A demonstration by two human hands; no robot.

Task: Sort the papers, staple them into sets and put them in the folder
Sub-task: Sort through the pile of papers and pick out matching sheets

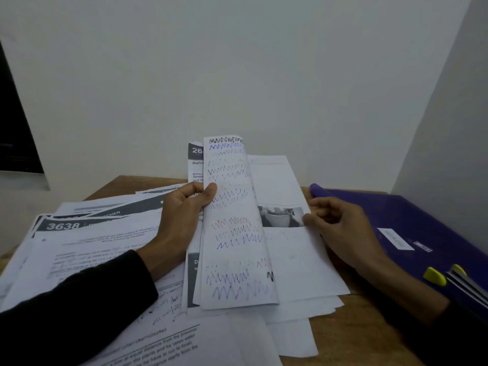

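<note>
A brown wooden table [351, 336] stands in a corner of plain white walls [237, 75], with a dark opening [13, 122] at the far left. At its centre the left hand [182, 215] pinches a white sheet covered in coloured pen zigzags [235, 228], thumb on the front, fingers curled behind, lifting it with its right edge curling back. Right of that sheet, the right hand [340, 228] grips the edge of a white page with a small grey photograph [284, 216]. Left of the scribbled sheet lies a loose spread of printed papers [87, 244]; one grey header reads "3638". Behind the sheet another header starts "26". Right of the sheet lies a purple plastic folder [412, 225] bearing a white label [395, 239], unreadable, and a yellow-tipped metal clip [435, 276].
</note>
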